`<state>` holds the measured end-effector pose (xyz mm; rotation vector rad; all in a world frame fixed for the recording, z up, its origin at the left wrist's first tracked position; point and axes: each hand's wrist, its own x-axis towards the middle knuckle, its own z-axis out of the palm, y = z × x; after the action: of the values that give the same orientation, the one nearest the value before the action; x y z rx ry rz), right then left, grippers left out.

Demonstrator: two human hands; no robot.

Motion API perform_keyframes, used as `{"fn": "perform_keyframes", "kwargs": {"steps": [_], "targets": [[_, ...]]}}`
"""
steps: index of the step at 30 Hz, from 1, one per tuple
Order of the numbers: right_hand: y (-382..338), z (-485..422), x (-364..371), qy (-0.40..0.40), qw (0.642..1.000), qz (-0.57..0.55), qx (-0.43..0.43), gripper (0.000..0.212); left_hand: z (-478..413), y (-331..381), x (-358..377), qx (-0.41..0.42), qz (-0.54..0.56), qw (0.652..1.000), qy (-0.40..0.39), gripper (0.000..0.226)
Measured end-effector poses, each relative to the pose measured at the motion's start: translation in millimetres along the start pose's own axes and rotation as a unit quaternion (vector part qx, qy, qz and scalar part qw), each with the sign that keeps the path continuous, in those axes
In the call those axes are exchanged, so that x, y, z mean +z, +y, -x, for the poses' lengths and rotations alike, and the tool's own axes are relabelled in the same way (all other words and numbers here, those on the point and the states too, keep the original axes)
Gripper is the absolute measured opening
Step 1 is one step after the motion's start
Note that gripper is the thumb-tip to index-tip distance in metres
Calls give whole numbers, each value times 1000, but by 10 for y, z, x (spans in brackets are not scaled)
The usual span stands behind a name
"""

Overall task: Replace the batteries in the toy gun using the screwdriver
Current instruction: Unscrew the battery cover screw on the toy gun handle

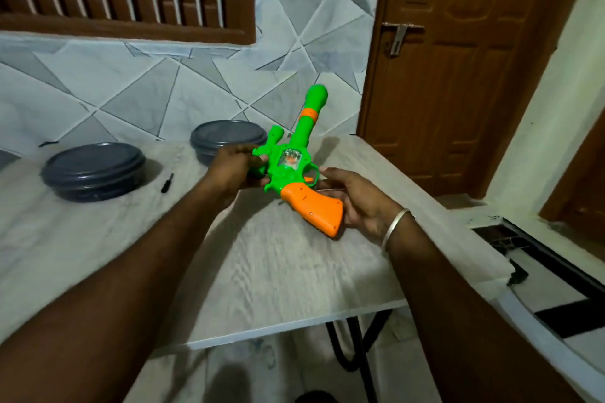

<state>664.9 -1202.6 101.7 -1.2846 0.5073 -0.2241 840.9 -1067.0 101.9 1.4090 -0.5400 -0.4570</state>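
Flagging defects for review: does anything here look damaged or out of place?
The table looks chipped and jagged along its right edge, near the corner. Otherwise nothing stands out: the toy gun looks intact and the screwdriver lies flat on it.

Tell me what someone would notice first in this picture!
The bright green and orange toy gun in the middle, barrel pointing away. The left hand grips its green body and the right hand holds its orange handle. On the table to its left lie a small black screwdriver and two dark round containers.
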Motion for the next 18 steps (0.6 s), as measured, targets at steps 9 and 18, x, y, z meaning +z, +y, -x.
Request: {"fn": "perform_keyframes", "kwargs": {"steps": [9, 18], "targets": [[347, -270, 973, -266, 961, -27, 68, 49, 54, 158, -739, 110, -75, 991, 23, 20], [509, -507, 1400, -174, 977, -118, -28, 35, 53, -103, -1391, 152, -388, 879, 233, 19]]}}
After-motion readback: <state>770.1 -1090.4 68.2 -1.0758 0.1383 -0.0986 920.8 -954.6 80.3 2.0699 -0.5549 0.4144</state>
